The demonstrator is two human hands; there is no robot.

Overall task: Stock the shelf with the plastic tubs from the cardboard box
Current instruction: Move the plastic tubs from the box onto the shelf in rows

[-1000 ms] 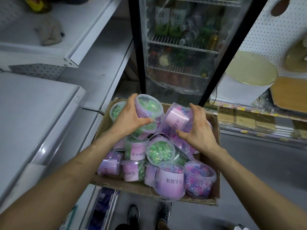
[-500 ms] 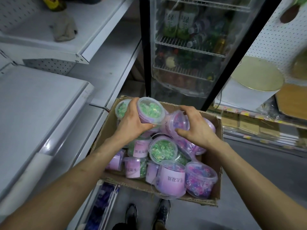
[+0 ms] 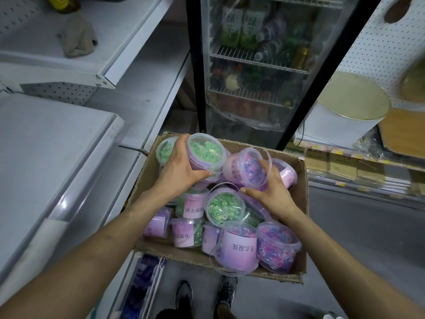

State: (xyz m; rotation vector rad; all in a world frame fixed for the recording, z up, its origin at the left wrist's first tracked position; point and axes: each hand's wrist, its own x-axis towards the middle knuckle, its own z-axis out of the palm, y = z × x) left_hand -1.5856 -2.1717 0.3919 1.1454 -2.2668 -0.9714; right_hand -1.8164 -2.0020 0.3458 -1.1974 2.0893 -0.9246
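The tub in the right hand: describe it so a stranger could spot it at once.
Find the cardboard box in front of the glass-door fridge. At its far end the right hand grips a tub tipped on its side. Unlike the green-filled tub in the left hand beside it, this one holds pink and blue beads behind a pale pink label.

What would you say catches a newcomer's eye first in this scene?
An open brown cardboard box sits at centre, heaped with clear plastic tubs of green and pink-blue beads. The left hand grips a green-bead tub above it; the right hand holds a pink-blue tub. Behind stands a glass-door drinks fridge.
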